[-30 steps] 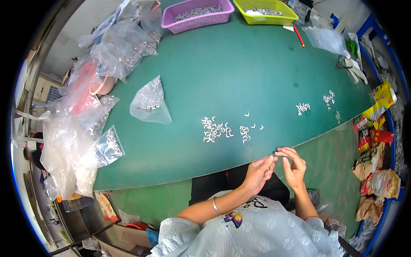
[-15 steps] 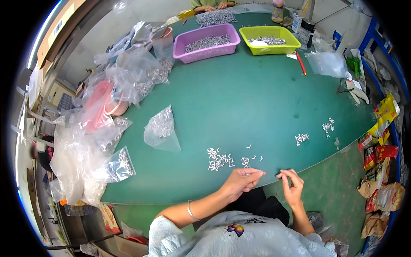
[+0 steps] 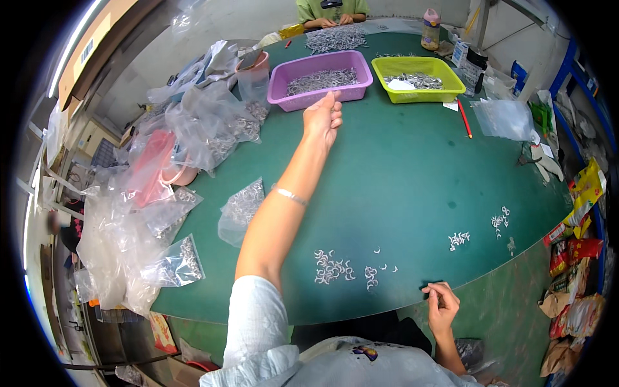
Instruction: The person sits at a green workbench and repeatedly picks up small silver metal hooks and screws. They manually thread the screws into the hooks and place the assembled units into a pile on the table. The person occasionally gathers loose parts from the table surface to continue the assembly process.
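My left hand (image 3: 324,119) is stretched far over the table, its fingers curled closed at the near wall of the purple basket (image 3: 288,102). Whatever lies in those fingers is hidden. Small silvery curved metal pieces (image 3: 322,80) fill the basket. By the near table edge, my right hand (image 3: 442,306) has its thumb and fingertips pressed together; what they pinch is too small to name. Between the arms lie a larger group of silvery crescent-shaped pieces (image 3: 333,267) and a smaller cluster (image 3: 371,277). Two more groups, one (image 3: 459,241) nearer and one (image 3: 500,222) farther right, rest beyond my right hand.
A yellow-green basket (image 3: 425,97) with metal pieces stands right of the purple one. Clear bags (image 3: 193,129) crowd the left side; another bag of pieces (image 3: 240,208) lies beside my left forearm. A red pencil (image 3: 464,119) lies at right. Across the table, a co-worker's hands (image 3: 338,20) are beside a metal heap.
My left hand has moved from beside my right hand, away across the table to the purple basket. My right hand has stayed near the table edge, its fingers closing together more.
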